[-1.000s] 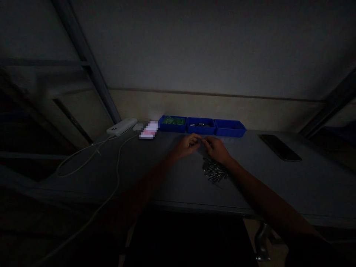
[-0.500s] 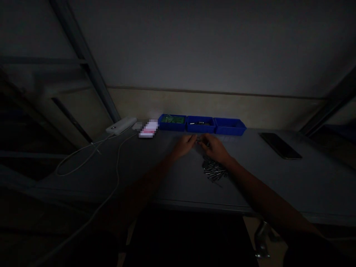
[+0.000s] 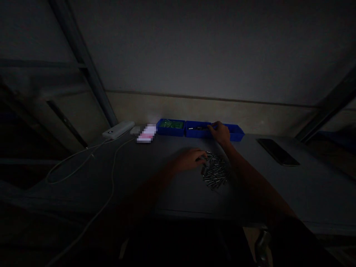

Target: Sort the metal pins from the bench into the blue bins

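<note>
My left hand [image 3: 191,159] is at the left edge of a loose pile of thin metal pins [image 3: 217,172], thumb and fingers apart, fingertips at the nearest pins. My right hand [image 3: 221,133] is over the right end of the middle blue bin [image 3: 194,134], its thumb and fingers bent together. Anything between those fingertips is too dark to make out. Several small metal pieces [image 3: 196,128] lie inside that bin. Part of the right blue bin [image 3: 237,137] is hidden behind the right hand.
The left blue bin [image 3: 169,131] holds green items in clear plastic. Farther left are a phone with a lit, blurred screen [image 3: 147,133] and a white power bank [image 3: 118,129] with a white cable [image 3: 113,178]. A dark phone [image 3: 278,152] lies on the right of the grey table [image 3: 178,196].
My hands, together above the pile before, have parted. The right hand has moved out to the middle bin; the left has come down beside the pins. The view has shifted slightly.
</note>
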Tool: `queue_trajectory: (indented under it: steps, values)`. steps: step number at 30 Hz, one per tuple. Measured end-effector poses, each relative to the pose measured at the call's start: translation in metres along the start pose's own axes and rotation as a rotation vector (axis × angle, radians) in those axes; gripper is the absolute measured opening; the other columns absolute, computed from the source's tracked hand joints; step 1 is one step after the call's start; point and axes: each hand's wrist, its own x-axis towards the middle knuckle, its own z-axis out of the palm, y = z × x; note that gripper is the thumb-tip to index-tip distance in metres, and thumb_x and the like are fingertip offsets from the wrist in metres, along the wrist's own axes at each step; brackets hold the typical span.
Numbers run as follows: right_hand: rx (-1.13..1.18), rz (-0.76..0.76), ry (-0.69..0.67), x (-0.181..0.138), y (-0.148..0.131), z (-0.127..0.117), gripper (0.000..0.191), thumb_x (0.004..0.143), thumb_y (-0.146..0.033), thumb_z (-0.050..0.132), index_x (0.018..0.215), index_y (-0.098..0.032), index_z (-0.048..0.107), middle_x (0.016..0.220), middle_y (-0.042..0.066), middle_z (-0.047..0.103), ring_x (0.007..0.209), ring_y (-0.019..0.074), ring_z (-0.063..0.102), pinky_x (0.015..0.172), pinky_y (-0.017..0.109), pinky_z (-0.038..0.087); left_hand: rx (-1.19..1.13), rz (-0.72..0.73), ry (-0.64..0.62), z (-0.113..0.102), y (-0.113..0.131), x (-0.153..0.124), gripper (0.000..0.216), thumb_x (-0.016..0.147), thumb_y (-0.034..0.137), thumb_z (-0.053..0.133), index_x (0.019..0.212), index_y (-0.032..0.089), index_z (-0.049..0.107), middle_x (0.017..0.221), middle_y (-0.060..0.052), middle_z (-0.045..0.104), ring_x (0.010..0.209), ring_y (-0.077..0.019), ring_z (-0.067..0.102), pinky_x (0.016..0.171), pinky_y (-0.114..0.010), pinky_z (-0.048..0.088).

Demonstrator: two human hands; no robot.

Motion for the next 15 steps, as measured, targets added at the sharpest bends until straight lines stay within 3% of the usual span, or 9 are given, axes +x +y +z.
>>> queue_trajectory:
  steps: [3, 9, 15]
  values:
    - [-0.034, 0.033, -0.018, 0.002, -0.002, 0.001, 0.041, 0.083, -0.055, 0.047, 0.095, -0.018, 0.062, 0.082, 0.01, 0.068, 0.08, 0.0238, 0.062, 0.067, 0.03, 0.041, 0.017, 0.039, -0.022, -0.002, -0.004, -0.001, 0.024, 0.085, 0.019, 0.048, 0.106, 0.021, 0.061, 0.101, -0.003, 0.061, 0.09, -0.0152, 0.058, 0.081, -0.025, 0.043]
    - [0.06, -0.236, -0.169, -0.04, 0.009, -0.014, 0.028, 0.086, -0.042, 0.048, 0.086, -0.017, 0.063, 0.071, 0.005, 0.066, 0.064, 0.0171, 0.059, 0.058, 0.025, 0.036, 0.053, 0.03, -0.103, -0.008, 0.0, 0.0, 0.013, 0.081, 0.021, 0.057, 0.091, 0.021, 0.064, 0.096, -0.001, 0.062, 0.087, -0.0151, 0.058, 0.077, -0.025, 0.042]
    - [0.185, -0.306, -0.22, -0.065, 0.0, -0.02, 0.022, 0.085, -0.035, 0.05, 0.086, -0.017, 0.063, 0.065, 0.002, 0.062, 0.058, 0.0141, 0.056, 0.056, 0.024, 0.036, -0.094, -0.074, 0.085, -0.004, -0.016, 0.004, 0.008, 0.081, 0.022, 0.055, 0.083, 0.018, 0.061, 0.087, -0.003, 0.063, 0.083, -0.0167, 0.058, 0.076, -0.027, 0.042]
